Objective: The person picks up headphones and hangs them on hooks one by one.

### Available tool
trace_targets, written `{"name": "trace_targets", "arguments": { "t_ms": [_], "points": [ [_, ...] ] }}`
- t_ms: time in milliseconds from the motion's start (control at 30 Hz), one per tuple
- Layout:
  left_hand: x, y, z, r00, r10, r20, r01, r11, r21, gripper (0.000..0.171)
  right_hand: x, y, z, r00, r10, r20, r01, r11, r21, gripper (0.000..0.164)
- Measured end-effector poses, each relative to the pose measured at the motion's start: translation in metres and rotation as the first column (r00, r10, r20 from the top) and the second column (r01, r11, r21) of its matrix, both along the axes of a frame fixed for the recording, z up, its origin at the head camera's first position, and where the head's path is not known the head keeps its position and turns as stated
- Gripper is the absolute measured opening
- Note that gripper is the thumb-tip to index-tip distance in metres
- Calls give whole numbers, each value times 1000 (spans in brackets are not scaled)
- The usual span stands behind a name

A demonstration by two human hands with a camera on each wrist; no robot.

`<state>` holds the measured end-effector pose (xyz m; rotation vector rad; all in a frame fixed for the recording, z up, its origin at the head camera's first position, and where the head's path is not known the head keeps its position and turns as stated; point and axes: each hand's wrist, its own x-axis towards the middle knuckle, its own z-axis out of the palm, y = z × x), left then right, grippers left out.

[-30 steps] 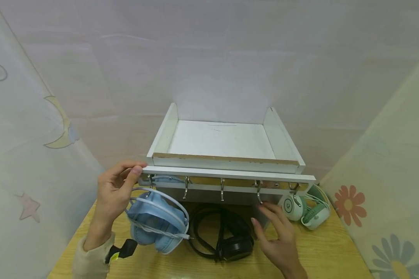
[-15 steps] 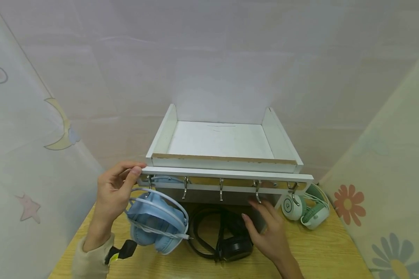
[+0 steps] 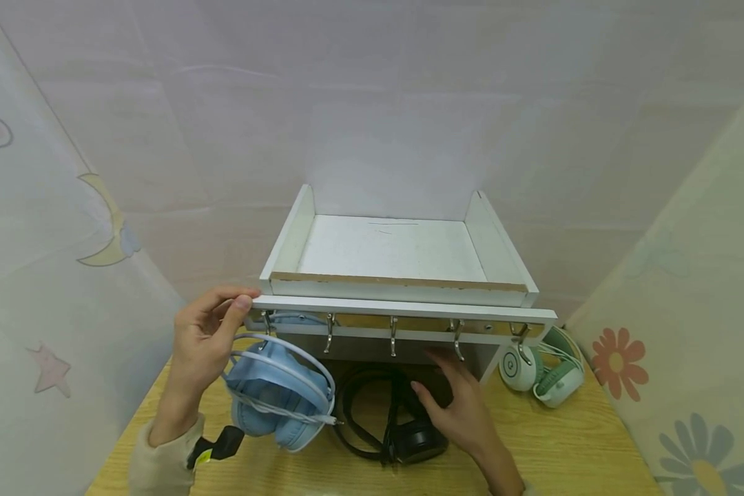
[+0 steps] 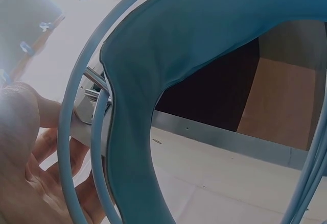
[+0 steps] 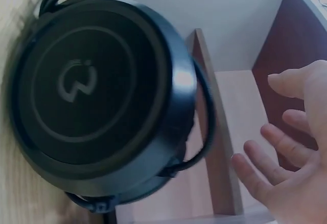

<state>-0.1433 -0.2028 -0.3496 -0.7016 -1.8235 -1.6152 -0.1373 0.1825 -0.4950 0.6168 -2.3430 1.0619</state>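
Now right hand (image 3: 465, 413) beside black headphones (image 3: 403, 427)

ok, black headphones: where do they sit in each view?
Head: black headphones lie on the wooden table, bottom centre, just left of the right hand.
Left wrist: not in view; blue headphones fill the frame.
Right wrist: one earcup fills the left half, fingers at right.
Shared landmark: the white hook shelf, whose underside shows in both wrist views.

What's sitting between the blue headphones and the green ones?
In the head view, the black headphones lie on the table between the blue headphones and green headphones, under the right hand.
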Motion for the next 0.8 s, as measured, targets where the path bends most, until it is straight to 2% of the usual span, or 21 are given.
{"name": "trace_targets", "arguments": {
  "t_ms": [100,200,400,567,800],
  "points": [
    [-2,0,-2,999,-25,-21,25,999,23,22,-2,-3,-5,996,-20,90,18,999,26,61],
    [-2,0,-1,1000,-23,-17,24,1000,16,21,-5,-5,-13,988,-23,150,16,999,45,61],
    [0,-1,0,999,30,32,-28,998,-53,17,-13,-10,-26,986,8,164,-19,998,63,62],
    [0,0,0,999,38,24,-37,998,-52,17,-15,-14,-33,976,-7,217,-8,997,72,63],
    [1,2,0,999,39,36,-39,999,1,18,-22,-18,-37,954,-7,301,-21,996,89,65]
  ]
}}
